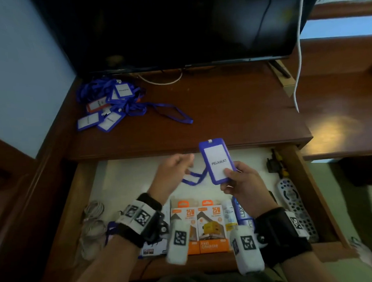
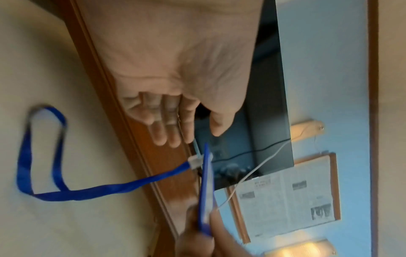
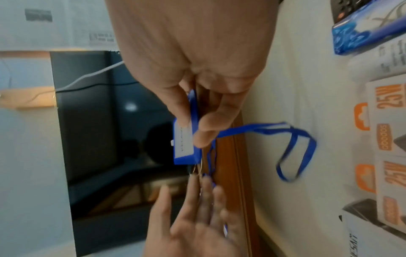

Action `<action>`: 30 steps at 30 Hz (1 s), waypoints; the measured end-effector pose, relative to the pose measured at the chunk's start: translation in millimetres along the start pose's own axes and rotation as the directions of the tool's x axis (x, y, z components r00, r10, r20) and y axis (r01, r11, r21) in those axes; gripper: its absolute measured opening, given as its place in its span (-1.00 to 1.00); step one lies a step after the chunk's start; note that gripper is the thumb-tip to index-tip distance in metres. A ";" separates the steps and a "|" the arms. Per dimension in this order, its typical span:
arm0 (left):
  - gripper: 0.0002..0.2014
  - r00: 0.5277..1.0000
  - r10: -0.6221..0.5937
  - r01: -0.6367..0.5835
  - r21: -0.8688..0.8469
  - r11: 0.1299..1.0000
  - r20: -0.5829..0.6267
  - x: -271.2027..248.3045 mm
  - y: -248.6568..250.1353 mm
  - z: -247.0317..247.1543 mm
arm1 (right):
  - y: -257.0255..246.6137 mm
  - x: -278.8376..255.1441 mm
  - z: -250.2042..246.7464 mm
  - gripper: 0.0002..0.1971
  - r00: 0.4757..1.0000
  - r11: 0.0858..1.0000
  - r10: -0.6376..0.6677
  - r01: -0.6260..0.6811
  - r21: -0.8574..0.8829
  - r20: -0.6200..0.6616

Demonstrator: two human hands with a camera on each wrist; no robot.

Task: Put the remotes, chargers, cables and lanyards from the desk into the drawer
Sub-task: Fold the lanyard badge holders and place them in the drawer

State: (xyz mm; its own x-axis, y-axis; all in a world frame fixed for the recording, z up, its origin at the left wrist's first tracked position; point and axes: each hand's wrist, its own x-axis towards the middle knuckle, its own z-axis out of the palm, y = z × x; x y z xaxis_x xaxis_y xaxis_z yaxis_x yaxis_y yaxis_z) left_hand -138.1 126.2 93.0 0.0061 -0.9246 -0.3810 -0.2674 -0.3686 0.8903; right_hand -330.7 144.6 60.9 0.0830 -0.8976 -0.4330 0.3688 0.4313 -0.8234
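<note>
My right hand (image 1: 232,177) pinches a blue lanyard badge holder (image 1: 217,160) marked PELAWAT by its lower end, upright over the open drawer (image 1: 310,188). Its blue strap (image 1: 193,179) hangs in a loop down to the drawer's white floor. In the right wrist view thumb and fingers pinch the badge holder (image 3: 184,139), and the strap (image 3: 296,147) trails off to the right. My left hand (image 1: 181,162) hovers just left of the badge, open, holding nothing; its fingers (image 2: 167,125) are straight. A pile of blue lanyards (image 1: 109,103) lies at the back left of the desk (image 1: 222,109).
In the drawer lie orange charger boxes (image 1: 201,225), a grey remote (image 1: 294,204) by the right wall, coiled pale cables (image 1: 92,219) at the left and a blue box (image 1: 241,211). A dark TV (image 1: 176,28) stands at the back. A white cable (image 1: 297,72) hangs at right.
</note>
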 end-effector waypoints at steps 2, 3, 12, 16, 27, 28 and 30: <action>-0.66 0.997 -0.072 0.074 -0.037 0.997 0.041 2.0 -2.4 14.7 | -1.7 -1.5 9.4 -0.84 0.999 0.997 0.020 -0.016 -0.070 0.050; -0.67 0.996 -0.089 0.091 -0.090 0.992 0.024 2.9 -1.7 18.9 | -1.7 -1.3 12.3 -0.85 0.997 0.993 0.032 -0.024 -0.115 0.065; -0.83 0.994 -0.098 0.076 -0.342 0.937 -0.047 -1.8 4.7 23.0 | 4.0 4.0 14.0 -0.69 0.998 0.981 0.052 -0.048 -0.186 0.019; -0.85 0.993 -0.111 0.114 -0.362 0.925 0.030 -7.5 1.7 25.7 | 5.3 11.0 12.0 -0.74 0.994 0.989 -0.074 0.063 -0.132 -0.085; -0.80 0.959 -0.115 0.199 -0.326 0.924 0.261 -11.4 4.4 24.0 | 10.7 8.9 18.4 -0.13 0.980 0.992 -0.054 0.030 0.123 0.194; -0.80 0.959 -0.116 0.197 -0.312 0.929 0.260 -11.1 4.1 22.9 | 12.1 8.1 19.0 -0.14 0.981 0.994 -0.052 0.034 0.100 0.189; -0.80 0.966 -0.115 0.183 -0.301 0.936 0.231 -9.7 3.4 20.8 | 15.1 8.1 19.4 -0.09 0.981 0.997 -0.035 0.021 0.072 0.188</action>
State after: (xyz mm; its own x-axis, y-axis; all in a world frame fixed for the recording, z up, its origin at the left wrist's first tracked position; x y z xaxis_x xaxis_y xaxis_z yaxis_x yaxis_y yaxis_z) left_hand -159.2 135.9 94.5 -0.1855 -0.8286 -0.5282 0.0405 -0.5436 0.8384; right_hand -306.4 142.1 52.1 0.2430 -0.9131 -0.3274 0.4366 0.4043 -0.8037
